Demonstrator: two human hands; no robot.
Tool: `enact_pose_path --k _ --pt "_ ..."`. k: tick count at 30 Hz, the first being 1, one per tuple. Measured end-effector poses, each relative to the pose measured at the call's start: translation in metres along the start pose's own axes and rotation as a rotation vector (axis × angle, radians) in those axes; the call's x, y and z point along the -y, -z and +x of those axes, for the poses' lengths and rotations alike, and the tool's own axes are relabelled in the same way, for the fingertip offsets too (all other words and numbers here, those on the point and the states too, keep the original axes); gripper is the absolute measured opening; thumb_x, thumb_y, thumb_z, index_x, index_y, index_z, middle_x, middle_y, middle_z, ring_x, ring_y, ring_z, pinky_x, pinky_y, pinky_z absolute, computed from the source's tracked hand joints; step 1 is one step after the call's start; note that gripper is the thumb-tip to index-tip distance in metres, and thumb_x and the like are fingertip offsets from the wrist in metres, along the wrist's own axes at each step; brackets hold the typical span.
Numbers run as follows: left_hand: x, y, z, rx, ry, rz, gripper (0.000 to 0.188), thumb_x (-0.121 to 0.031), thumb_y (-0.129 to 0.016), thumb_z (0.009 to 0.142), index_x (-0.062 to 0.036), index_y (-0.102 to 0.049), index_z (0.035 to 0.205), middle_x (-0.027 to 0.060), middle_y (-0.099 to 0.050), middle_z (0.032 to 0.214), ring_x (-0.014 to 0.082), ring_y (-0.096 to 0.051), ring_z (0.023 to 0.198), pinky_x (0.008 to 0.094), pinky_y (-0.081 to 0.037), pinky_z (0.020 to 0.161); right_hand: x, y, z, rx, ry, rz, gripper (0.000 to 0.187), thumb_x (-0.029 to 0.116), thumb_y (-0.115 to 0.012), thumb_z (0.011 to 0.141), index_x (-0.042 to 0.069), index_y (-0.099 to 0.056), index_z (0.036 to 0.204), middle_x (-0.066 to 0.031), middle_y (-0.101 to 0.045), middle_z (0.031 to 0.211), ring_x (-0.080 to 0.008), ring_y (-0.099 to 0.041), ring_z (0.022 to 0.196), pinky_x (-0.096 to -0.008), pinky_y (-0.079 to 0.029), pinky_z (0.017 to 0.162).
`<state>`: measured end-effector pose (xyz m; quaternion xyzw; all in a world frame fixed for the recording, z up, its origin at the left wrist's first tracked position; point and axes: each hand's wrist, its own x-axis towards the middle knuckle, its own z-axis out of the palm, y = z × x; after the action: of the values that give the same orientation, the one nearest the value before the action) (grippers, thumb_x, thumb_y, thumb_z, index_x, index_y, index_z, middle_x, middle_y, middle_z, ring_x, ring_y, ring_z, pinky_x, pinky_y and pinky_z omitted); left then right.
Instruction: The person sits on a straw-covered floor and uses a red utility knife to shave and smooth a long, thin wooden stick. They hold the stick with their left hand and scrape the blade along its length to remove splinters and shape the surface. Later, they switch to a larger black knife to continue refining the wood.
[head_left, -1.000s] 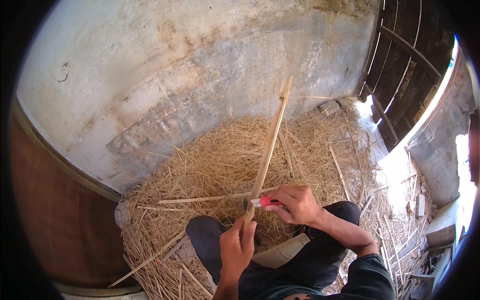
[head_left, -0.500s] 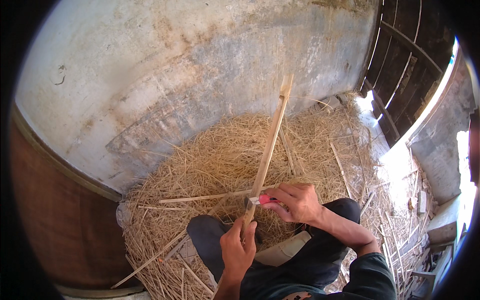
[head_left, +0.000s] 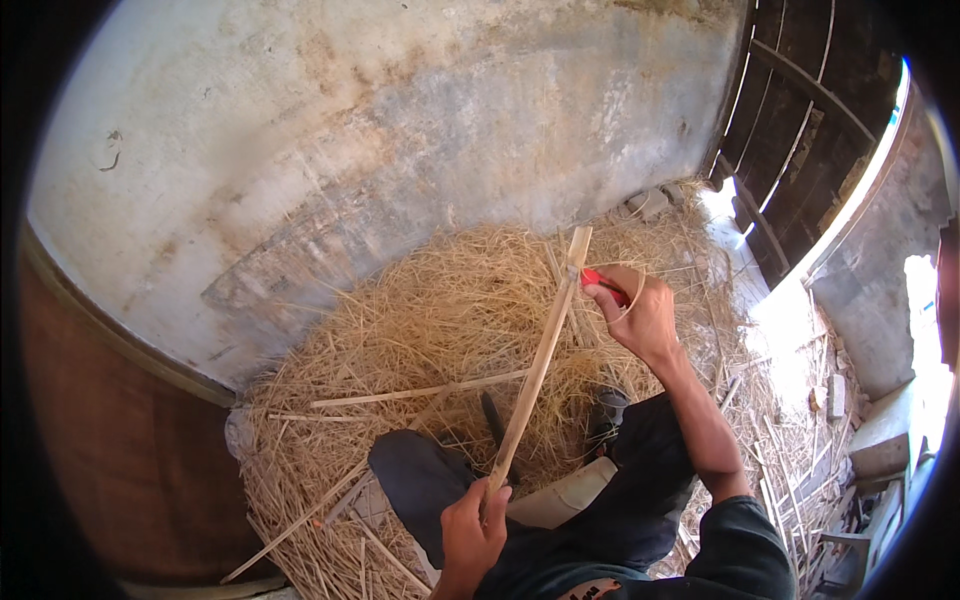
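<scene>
**Knife at the top of a thin cane strip**

The left hand (head_left: 470, 525) is closed round the lower end of a long pale cane strip (head_left: 540, 360), which slants up over the straw pile (head_left: 400, 330). The right hand (head_left: 640, 315) grips a red-handled knife (head_left: 598, 282) pressed against the strip near its upper end. The strip looks light, stiff along its length yet springy and prone to splitting; it is best gripped low, well clear of the blade. Loose strips (head_left: 420, 390) lie on the straw
</scene>
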<state>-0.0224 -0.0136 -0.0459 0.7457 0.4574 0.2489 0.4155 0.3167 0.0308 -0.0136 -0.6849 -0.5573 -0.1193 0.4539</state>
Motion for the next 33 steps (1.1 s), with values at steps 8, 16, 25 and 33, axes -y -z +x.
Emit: enact_pose_path --k 8,16,25,33 --pt "0.000 0.013 -0.008 0.108 0.160 -0.107 0.026 -0.023 -0.071 0.100 0.0008 -0.074 0.110 0.0062 -0.058 0.060 0.0085 -0.052 0.051 0.0290 -0.039 0.049 0.004 -0.001 -0.005 0.052 -0.081 0.075 0.027 0.032 -0.067 0.101 0.005 -0.072 0.102 -0.0043 -0.059 0.063 -0.0165 -0.053 0.050 -0.0328 -0.042 0.048" --pt "0.001 0.010 0.001 0.040 0.099 -0.160 0.027 -0.020 -0.076 0.096 0.0022 -0.074 0.112 0.0050 -0.061 0.062 0.0059 -0.051 0.054 0.0268 -0.039 0.050 -0.002 0.006 -0.011 0.359 -0.561 0.962 0.038 0.039 -0.055 0.109 0.003 -0.069 0.106 0.0054 -0.045 0.061 -0.0048 -0.035 0.051 -0.0236 -0.028 0.047" --pt "-0.022 0.006 0.026 -0.116 -0.028 -0.150 0.028 -0.015 -0.075 0.096 0.0057 -0.072 0.115 -0.0020 -0.057 0.066 0.0011 -0.044 0.058 0.0230 -0.032 0.050 0.054 -0.008 -0.054 0.241 0.298 0.331 0.025 0.026 -0.080 0.089 0.007 -0.073 0.104 -0.0072 -0.069 0.081 -0.0251 -0.066 0.058 -0.0371 -0.053 0.053" --pt "-0.033 0.003 0.031 -0.127 -0.039 -0.141 0.028 -0.017 -0.078 0.095 0.0027 -0.072 0.114 0.0094 -0.067 0.071 0.0078 -0.053 0.056 0.0270 -0.042 0.051 0.063 -0.008 -0.060 0.237 0.376 0.227 0.027 0.029 -0.083 0.086 0.009 -0.073 0.101 -0.0040 -0.063 0.073 -0.0226 -0.065 0.056 -0.0346 -0.051 0.050"
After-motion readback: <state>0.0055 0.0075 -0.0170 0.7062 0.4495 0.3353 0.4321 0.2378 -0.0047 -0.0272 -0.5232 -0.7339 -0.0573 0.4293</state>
